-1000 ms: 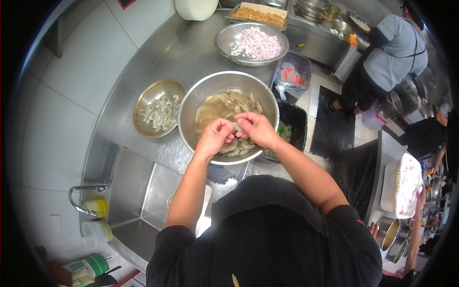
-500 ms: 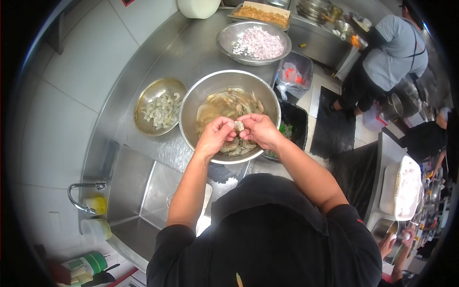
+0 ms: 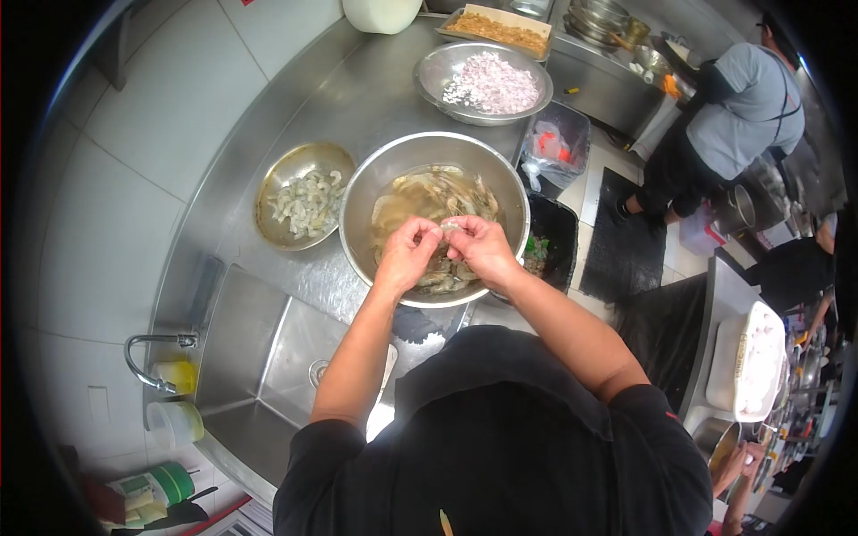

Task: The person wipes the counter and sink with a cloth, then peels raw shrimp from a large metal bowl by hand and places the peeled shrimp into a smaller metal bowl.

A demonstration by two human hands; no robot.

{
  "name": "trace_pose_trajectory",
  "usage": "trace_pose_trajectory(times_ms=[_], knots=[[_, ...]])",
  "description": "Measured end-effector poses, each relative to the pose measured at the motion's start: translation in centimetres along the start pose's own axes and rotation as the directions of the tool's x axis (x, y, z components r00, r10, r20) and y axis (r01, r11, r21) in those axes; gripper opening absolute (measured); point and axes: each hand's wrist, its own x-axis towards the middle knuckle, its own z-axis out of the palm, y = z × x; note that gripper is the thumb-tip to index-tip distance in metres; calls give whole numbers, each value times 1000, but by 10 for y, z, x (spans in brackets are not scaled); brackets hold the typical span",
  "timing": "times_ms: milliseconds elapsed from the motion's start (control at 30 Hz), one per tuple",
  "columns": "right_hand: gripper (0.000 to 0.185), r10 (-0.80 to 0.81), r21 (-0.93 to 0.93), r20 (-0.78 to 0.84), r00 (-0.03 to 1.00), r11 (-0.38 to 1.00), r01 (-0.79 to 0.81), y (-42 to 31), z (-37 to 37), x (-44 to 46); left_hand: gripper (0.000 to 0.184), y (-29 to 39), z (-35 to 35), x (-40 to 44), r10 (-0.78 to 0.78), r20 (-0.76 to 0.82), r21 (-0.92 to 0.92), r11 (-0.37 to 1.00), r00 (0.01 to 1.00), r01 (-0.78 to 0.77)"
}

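Over a large steel bowl point(image 3: 356, 183) of cloudy water and unpeeled shrimp point(image 3: 447, 186), my two hands meet fingertip to fingertip. A small pale shrimp point(image 3: 450, 230) is pinched between them, mostly covered by the fingers. My left hand point(image 3: 408, 256) grips its left side, and my right hand point(image 3: 483, 253) holds it from the right. Left of the big bowl, a shallower metal bowl point(image 3: 268, 192) contains several peeled, greyish shrimp point(image 3: 308, 204).
Behind stand a bowl of chopped pink-white pieces point(image 3: 492, 82) and a tray of brown bits point(image 3: 500, 30). A black bin point(image 3: 560, 234) is at the right, a sink point(image 3: 246, 357) with a faucet point(image 3: 143, 357) at the left. A person point(image 3: 737, 116) stands farther right.
My hands stay over the bowl while the fingers shift around the shrimp, which shows less than half a second ago. The view has shifted slightly. At lower right, another person's hands have moved.
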Motion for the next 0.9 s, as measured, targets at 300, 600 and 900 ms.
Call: trace_pose_trajectory(times_ms=[300, 600, 900], knots=[[23, -512, -652, 145, 847, 594, 471, -4, -9, -3, 18, 12, 0, -2, -55, 33, 113, 992, 998, 51], [14, -498, -840, 346, 796, 213, 498, -4, -12, -6, 26, 16, 1, 0, -303, 153, -165, 931, 941, 326], [29, -592, -732, 400, 700, 253, 632, -3, -11, -8, 27, 2, -8, 4, -304, 287, -384, 832, 908, 400]])
